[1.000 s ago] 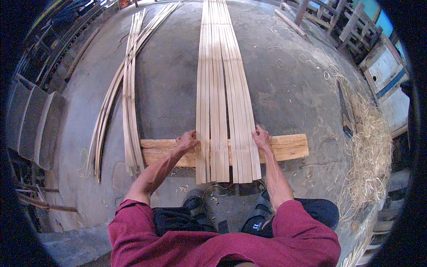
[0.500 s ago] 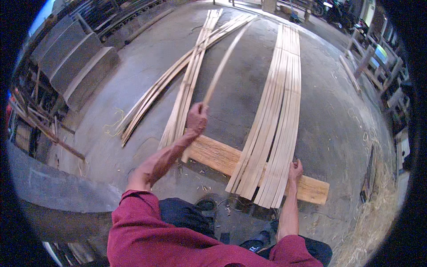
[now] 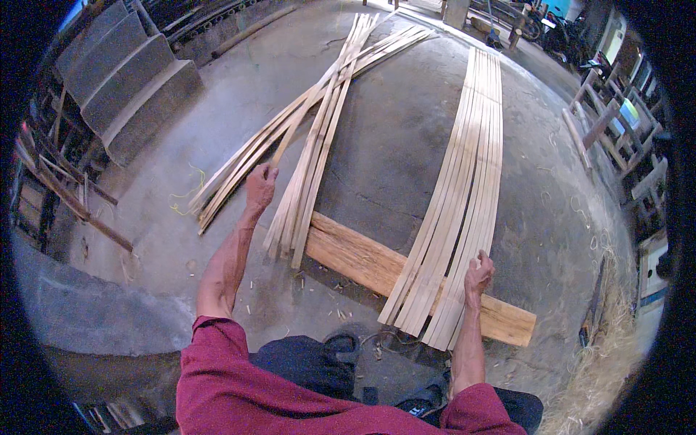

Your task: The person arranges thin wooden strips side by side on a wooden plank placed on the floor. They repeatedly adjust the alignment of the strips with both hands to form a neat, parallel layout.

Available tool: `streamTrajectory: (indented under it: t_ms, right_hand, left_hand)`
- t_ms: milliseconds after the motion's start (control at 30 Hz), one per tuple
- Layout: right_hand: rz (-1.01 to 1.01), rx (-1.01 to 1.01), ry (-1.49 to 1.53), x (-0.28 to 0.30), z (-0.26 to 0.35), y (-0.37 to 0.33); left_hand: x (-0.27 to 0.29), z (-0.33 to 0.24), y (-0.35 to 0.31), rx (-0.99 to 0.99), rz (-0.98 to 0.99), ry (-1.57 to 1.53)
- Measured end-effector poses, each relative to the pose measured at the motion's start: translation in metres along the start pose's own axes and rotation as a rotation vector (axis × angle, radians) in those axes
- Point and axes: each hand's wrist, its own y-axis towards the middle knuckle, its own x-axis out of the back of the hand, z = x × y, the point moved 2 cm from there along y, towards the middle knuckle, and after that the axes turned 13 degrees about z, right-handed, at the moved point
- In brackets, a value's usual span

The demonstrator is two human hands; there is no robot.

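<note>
My left hand [image 3: 261, 186] is closed around the near end of a thin bamboo strip [image 3: 287, 136], which slants away to the upper right across the other strips. Beside that hand lies a narrow bundle of pale strips [image 3: 319, 156], crossing over a second bundle [image 3: 246, 163] on the floor. My right hand [image 3: 478, 277] has curled fingers at the right edge of a wide row of strips [image 3: 464, 159] laid side by side. Whatever its fingers pinch is hidden. Under the row's near end lies a wooden plank [image 3: 355, 255].
Grey concrete floor [image 3: 391, 130] surrounds the strips. Curved concrete steps [image 3: 138, 80] stand at the far left. Wooden frames [image 3: 616, 123] line the right side, with straw-like shavings [image 3: 591, 377] below them. Yellow string [image 3: 190, 187] lies by the left bundle.
My left hand has moved left, past the narrow bundle, and still grips a strip. The loose strip right of that bundle no longer lies apart. My right hand stays at the row's edge.
</note>
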Motion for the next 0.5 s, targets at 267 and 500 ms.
streamTrajectory:
  t_ms: [267,500]
  right_hand:
    - [0.258,0.313,-0.047,-0.045,0.109,-0.029]
    - [0.331,0.083,-0.114,-0.073,0.129,-0.036]
  left_hand:
    - [-0.001,-0.001,0.007,0.144,0.035,-0.222]
    - [-0.026,-0.025,0.005,0.075,0.033,-0.096]
